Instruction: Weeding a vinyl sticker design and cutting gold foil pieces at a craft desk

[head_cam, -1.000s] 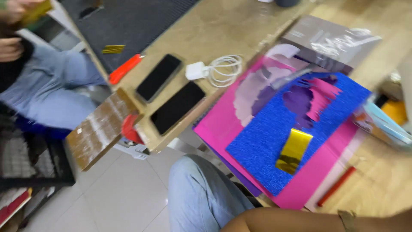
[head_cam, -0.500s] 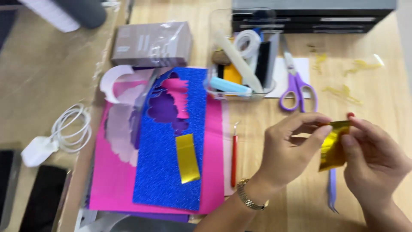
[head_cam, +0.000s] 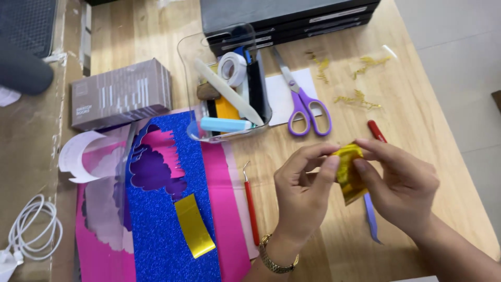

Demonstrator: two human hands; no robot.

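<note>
Both our hands, left hand (head_cam: 302,196) and right hand (head_cam: 402,185), pinch the gold foil piece (head_cam: 348,172) between narrowed fingers (head_cam: 329,175).

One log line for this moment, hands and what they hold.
left hand: pinching gold foil piece | right hand: pinching same piece | scissors: on table, untouched

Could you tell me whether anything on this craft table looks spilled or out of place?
Curly gold foil scraps lie scattered on the bare wooden table right of the purple scissors, like loose offcuts. Nothing else stands out.

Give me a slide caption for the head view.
Both hands pinch gold foil paper over a wooden craft table.
</note>
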